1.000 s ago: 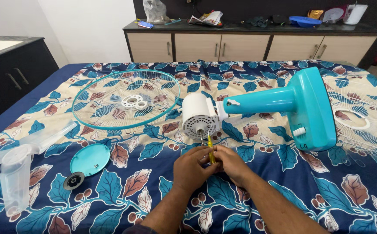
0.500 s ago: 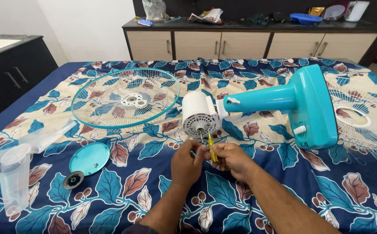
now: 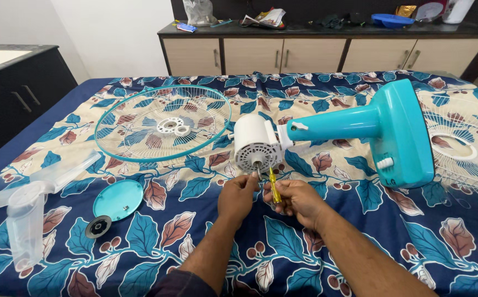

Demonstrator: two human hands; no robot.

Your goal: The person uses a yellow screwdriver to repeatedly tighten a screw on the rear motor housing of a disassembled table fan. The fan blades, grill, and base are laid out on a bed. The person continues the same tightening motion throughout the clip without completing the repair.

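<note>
Gripping tool: right hand (image 3: 294, 199), lower centre of the frame, is clenched round a yellow-handled screwdriver (image 3: 272, 186); its tip points up toward the motor face
Left hand (image 3: 238, 193): just left of the right hand; fingertips pinched at the short metal shaft under the white cylindrical fan motor housing (image 3: 255, 143); whether it grasps anything small I cannot tell
Motor housing: centre of the frame, lying on its side on the blue floral bedsheet (image 3: 283, 258); joined to the turquoise plastic fan stand (image 3: 382, 129) stretching to the right
Round turquoise-rimmed wire fan guard (image 3: 165, 124): flat, upper left of centre, just beside the motor
Small round turquoise cap (image 3: 118, 199): lower left; a black ring-shaped nut (image 3: 97, 226) touching its lower edge
Translucent plastic fan blade (image 3: 27, 206): far left edge
White wire rear guard (image 3: 462, 146): right edge, behind the stand
</note>
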